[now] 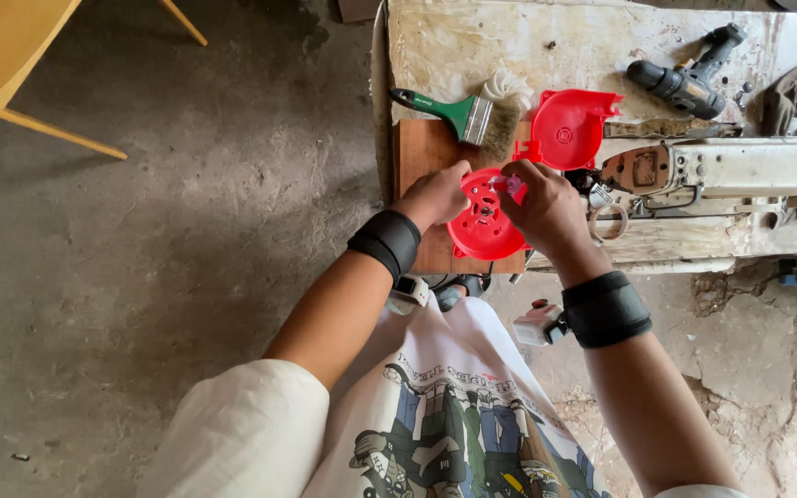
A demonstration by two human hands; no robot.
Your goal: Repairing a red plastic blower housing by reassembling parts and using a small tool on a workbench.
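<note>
A round red plastic part [481, 226] with slots lies on a brown wooden board [422, 152] at the workbench edge. My left hand [435, 195] grips its left rim. My right hand [546, 207] pinches a small pinkish piece [512, 185] over the part's upper right side. A second red plastic cover [566, 127] sits just behind, beside a white and brown machine body [721, 171]. Both wrists wear black bands.
A green-handled paintbrush [468, 115] lies on the board's far end. A dark cordless drill [689, 78] rests at the back right of the worn white workbench [509, 41]. A yellow chair [11, 55] stands on the concrete floor at far left.
</note>
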